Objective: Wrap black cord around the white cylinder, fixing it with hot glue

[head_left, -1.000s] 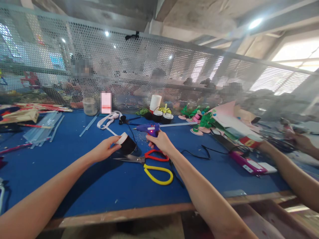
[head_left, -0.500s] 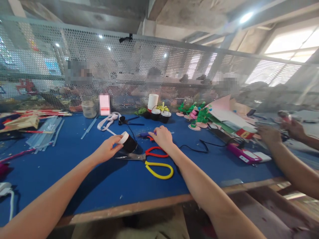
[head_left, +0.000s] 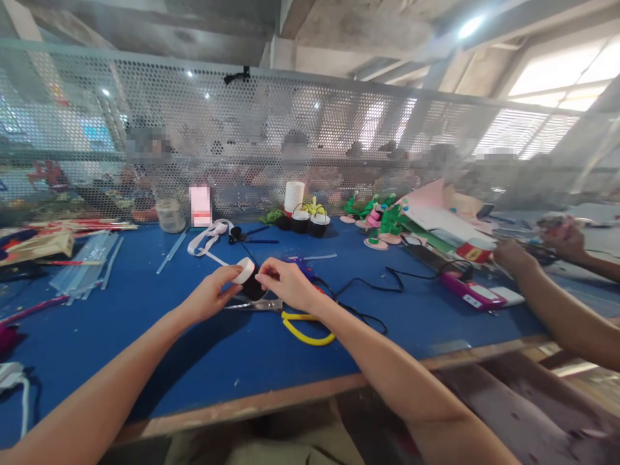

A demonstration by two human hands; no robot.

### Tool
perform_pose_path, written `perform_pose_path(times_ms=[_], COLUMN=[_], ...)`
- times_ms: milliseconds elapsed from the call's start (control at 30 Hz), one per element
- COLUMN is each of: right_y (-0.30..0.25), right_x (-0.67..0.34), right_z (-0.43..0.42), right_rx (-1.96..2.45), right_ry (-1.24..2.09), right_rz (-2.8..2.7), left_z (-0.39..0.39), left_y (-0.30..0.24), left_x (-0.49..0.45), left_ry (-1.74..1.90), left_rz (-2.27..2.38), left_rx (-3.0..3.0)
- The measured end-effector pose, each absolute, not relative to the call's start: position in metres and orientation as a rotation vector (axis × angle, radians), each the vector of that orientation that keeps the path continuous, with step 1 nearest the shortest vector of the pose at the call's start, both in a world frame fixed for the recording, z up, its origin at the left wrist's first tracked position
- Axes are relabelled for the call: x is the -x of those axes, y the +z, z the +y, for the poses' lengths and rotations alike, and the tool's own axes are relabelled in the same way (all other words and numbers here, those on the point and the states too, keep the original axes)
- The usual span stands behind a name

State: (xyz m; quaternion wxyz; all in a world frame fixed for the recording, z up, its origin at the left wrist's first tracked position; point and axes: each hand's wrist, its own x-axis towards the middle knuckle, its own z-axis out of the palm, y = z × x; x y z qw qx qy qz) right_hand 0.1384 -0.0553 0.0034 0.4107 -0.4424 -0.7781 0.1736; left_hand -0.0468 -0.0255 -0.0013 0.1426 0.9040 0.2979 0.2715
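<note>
My left hand (head_left: 210, 294) grips a small black cup (head_left: 252, 287) with a white band (head_left: 246, 270) at its rim, tilted over the table. A white ribbon (head_left: 206, 240) trails from near the cup to a loose coil behind. Against the cup's right side, my right hand (head_left: 285, 281) has thumb and forefinger pinched together; what they hold, if anything, is too small to make out. Scissors with yellow-and-red handles (head_left: 307, 332) lie under my hands, the red loop hidden by my right hand. Just beyond that hand lies a blue glue gun (head_left: 304, 266), partly covered.
Two black-and-white buckets (head_left: 320, 225) and stacked white cups (head_left: 294, 196) stand at the back. Green figures (head_left: 391, 221) are right of them. Clear strips (head_left: 84, 268) lie left. A purple power strip (head_left: 469, 292) and a co-worker's arm (head_left: 557, 300) are at right. Perforated panel (head_left: 242, 142) behind.
My right hand has moved left, from the glue gun to the cup's side, and its fingers have pinched together. My left hand still holds the cup in nearly the same place.
</note>
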Motion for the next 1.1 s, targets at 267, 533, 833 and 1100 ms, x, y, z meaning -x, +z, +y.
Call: perform_pose_path(times_ms=[267, 533, 833, 1100], right_y=[0.01, 0.01, 0.001, -0.002], right_x=[-0.147, -0.149, -0.151, -0.152], right_z=[-0.055, -0.051, -0.047, -0.045], right_rx=[1.107, 1.12, 1.074, 1.072], right_ry=[0.326, 0.352, 0.577, 0.656], right_rz=[-1.89, -1.91, -1.843, -1.824], left_z=[-0.033, -0.037, -0.043, -0.043], left_y=[0.004, 0.01, 0.018, 0.018], left_x=[0.045, 0.045, 0.043, 0.044], left_ry=[0.776, 0.653, 0.61, 0.588], left_rz=[0.766, 0.754, 0.637, 0.654], left_rx=[-2.616, -2.448, -2.302, -2.251])
